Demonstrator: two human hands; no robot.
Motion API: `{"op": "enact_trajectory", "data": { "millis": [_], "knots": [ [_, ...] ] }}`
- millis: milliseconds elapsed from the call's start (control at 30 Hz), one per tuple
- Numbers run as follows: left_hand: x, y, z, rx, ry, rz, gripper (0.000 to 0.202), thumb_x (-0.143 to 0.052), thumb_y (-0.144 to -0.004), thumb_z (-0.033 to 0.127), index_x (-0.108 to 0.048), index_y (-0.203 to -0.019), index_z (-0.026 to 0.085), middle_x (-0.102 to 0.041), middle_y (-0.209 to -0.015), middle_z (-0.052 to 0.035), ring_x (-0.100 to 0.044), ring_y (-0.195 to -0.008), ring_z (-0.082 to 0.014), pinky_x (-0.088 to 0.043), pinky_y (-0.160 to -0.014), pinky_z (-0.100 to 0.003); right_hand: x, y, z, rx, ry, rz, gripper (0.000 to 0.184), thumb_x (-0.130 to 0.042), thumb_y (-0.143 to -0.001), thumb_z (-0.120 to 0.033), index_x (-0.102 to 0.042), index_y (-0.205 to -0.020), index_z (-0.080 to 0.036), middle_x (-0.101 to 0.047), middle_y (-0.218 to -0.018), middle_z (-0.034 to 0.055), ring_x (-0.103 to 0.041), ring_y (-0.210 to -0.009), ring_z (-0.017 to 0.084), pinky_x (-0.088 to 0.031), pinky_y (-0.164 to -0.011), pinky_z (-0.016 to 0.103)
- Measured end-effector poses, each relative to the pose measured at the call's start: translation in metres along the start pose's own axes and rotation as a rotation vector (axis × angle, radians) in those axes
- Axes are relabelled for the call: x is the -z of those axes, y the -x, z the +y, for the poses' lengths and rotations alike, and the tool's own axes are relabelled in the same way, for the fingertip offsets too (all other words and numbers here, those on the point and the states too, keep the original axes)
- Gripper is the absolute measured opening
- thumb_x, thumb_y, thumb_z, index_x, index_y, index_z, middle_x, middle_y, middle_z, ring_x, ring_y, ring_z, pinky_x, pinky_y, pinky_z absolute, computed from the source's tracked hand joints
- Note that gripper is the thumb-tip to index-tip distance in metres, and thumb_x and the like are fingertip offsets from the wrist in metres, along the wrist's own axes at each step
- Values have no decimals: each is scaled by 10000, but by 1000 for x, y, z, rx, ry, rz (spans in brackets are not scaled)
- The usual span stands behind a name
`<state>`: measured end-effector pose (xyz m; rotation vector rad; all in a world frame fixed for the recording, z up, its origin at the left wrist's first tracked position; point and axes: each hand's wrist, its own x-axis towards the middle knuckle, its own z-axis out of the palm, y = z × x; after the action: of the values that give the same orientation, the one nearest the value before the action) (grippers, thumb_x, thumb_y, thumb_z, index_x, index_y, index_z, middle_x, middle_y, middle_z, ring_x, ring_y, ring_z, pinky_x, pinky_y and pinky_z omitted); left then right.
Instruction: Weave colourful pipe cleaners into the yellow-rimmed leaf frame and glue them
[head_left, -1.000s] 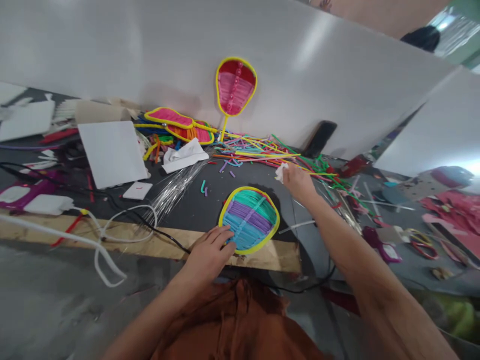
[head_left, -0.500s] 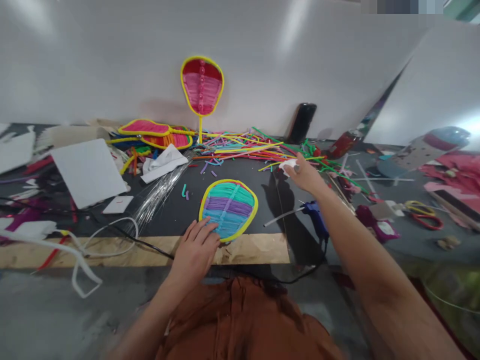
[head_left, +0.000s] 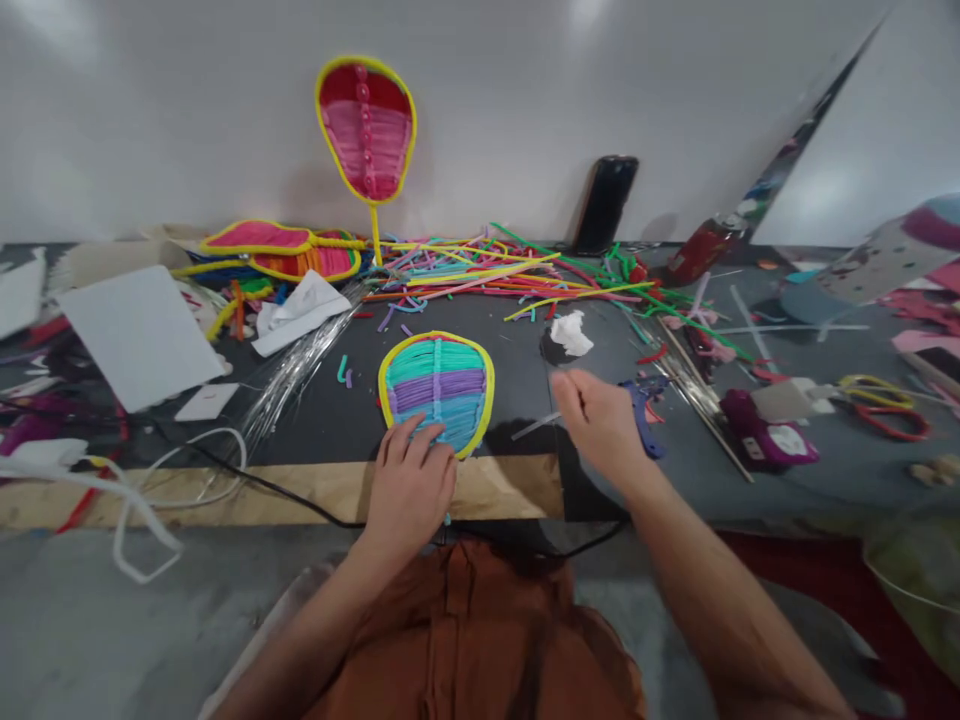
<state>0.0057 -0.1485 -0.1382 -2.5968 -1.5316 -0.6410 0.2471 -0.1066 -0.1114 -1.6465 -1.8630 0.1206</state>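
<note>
A leaf-shaped woven piece (head_left: 436,385) in teal, purple and blue with a yellow rim lies flat on the dark table. My left hand (head_left: 411,486) rests on its near end with the fingers spread flat. My right hand (head_left: 600,425) hovers empty just right of it, fingers loosely apart, above the blue glue gun (head_left: 643,412). A crumpled white tissue (head_left: 571,331) lies on the table beyond that hand, near the heap of coloured pipe cleaners (head_left: 510,275).
A red and pink woven piece on a stick (head_left: 366,125) leans on the white wall, beside a black phone (head_left: 604,203). More woven pieces (head_left: 277,248), white sheets (head_left: 139,334) and cables (head_left: 187,470) lie left. A purple tool (head_left: 765,435) and clutter fill the right.
My right hand let go of the white tissue near the pipe cleaners and drew back toward me. The camera view shifted; my left hand stayed on the woven piece.
</note>
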Motion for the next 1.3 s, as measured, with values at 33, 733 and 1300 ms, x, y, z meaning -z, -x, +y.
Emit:
{"op": "enact_trajectory", "data": {
  "millis": [33, 733, 1300],
  "knots": [
    [0, 0, 1, 4, 11, -14, 140, -521, -875, 178, -653, -829, 168, -661, -1079, -92, -504, -1161, -296, -430, -980, -488, -4, 11, -6, 35, -46, -39, 435, -425, -940, -389, -400, -544, -212, -366, -455, -61, -320, -420, 92, -225, -472, 242],
    [14, 11, -21, 0, 273, -222, 247, -555, -867, 187, -569, -1112, 157, -586, -1189, -100, -441, -1248, -265, -401, -1069, -465, -62, 59, -46, 255, -224, -230, 248, -454, -947, -182, -687, -1031, -189, -692, -885, 63, -654, -775, 155, -518, -691, 228],
    [9, 1, -4, -43, 49, -204, 139, -492, -911, 182, -620, -878, 139, -619, -916, -83, -546, -967, -230, -475, -917, -400, -61, 61, -50, 218, -156, -260, 234, -472, -930, -166, -686, -1019, -189, -686, -871, 72, -643, -768, 174, -507, -687, 253]
  ]
}}
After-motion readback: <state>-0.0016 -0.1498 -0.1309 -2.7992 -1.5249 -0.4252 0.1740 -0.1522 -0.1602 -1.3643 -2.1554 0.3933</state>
